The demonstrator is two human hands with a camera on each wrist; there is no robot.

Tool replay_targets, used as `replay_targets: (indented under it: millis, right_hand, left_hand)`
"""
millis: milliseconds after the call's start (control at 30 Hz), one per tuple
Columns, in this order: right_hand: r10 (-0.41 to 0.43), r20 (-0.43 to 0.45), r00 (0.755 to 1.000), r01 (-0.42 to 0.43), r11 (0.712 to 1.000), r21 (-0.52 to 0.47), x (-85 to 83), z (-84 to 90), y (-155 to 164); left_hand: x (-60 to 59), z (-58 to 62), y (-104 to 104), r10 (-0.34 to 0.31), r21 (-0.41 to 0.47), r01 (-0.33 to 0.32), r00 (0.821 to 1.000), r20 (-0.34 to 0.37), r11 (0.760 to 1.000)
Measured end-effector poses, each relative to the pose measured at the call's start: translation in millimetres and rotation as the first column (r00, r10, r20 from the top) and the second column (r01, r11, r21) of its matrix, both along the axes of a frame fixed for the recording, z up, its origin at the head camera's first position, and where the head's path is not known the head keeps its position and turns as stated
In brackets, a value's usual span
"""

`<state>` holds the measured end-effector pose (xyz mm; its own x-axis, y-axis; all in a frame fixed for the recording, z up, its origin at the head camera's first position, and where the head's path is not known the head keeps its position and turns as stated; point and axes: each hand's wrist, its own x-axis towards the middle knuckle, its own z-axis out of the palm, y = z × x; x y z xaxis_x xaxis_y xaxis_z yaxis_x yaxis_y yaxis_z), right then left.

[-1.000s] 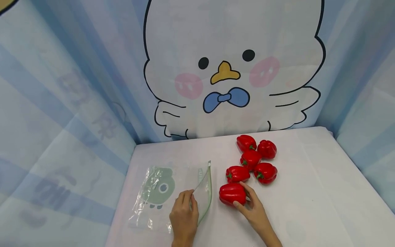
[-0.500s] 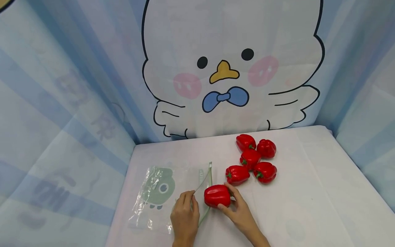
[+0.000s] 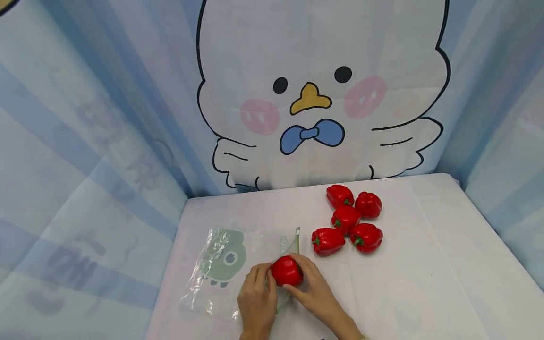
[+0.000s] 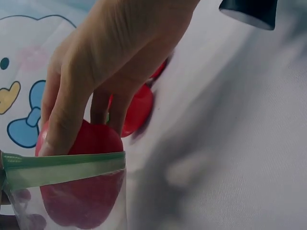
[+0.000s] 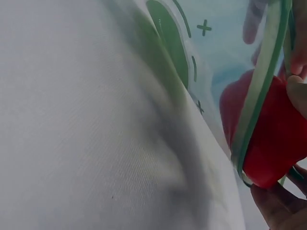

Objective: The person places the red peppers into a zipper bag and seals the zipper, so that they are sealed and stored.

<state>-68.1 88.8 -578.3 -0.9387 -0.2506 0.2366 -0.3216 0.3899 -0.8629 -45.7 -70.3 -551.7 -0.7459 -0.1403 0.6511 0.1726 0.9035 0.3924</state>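
My right hand (image 3: 316, 290) grips a red bell pepper (image 3: 286, 271) between thumb and fingers. The pepper is partway through the mouth of a clear zip bag (image 3: 255, 243) that lies flat with a green cartoon print. My left hand (image 3: 257, 296) pinches the near side of the bag's mouth. In the left wrist view, the pepper's lower half (image 4: 81, 201) shows through the plastic below the green zip strip (image 4: 67, 168), with the right hand (image 4: 110, 52) holding it from above. From the right wrist, the pepper (image 5: 276, 134) crosses the green-edged opening (image 5: 261, 91).
Several more red bell peppers (image 3: 346, 218) lie grouped on the white tabletop (image 3: 425, 264) beyond the right hand. A curtain (image 3: 314, 160) with a cartoon bird stands behind the table. A dark cylindrical object (image 4: 249, 12) appears at the left wrist view's top.
My right hand has carried the bell pepper leftward from the tabletop into the bag's mouth. The left hand keeps its pinch on the bag, which has shifted slightly right.
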Motion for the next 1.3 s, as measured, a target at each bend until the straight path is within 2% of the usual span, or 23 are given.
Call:
replay_targets:
  millis: [100, 333, 800, 1067, 1300]
  right_hand:
    - [0.014, -0.022, 1.000, -0.013, 0.999, 0.029, -2.3, 0.2, -3.6]
    - [0.039, -0.004, 0.999, -0.038, 0.997, 0.061, -8.5, -1.5, -8.4]
    - [0.061, 0.051, 0.997, -0.064, 0.996, 0.054, -18.6, -6.3, -21.2]
    - [0.094, 0.084, 0.992, -0.100, 0.992, 0.079, -28.8, -10.5, -26.7]
    - [0.135, 0.076, 0.988, -0.140, 0.987, 0.073, -40.4, -16.4, -29.6]
  left_hand:
    - [0.7, 0.6, 0.5, -0.001, -0.003, 0.001, 1.000, 0.013, 1.000]
    - [0.9, 1.5, 0.0, -0.002, -0.006, 0.002, 1.000, -0.005, 1.000]
    - [-1.2, 6.9, -2.2, 0.010, -0.018, -0.010, 1.000, 0.018, 1.000]
    - [0.0, 5.3, -0.4, 0.006, 0.015, -0.005, 1.000, -0.018, 1.000]
    - [0.7, 4.5, 0.4, 0.001, 0.035, -0.001, 1.000, 0.004, 0.999]
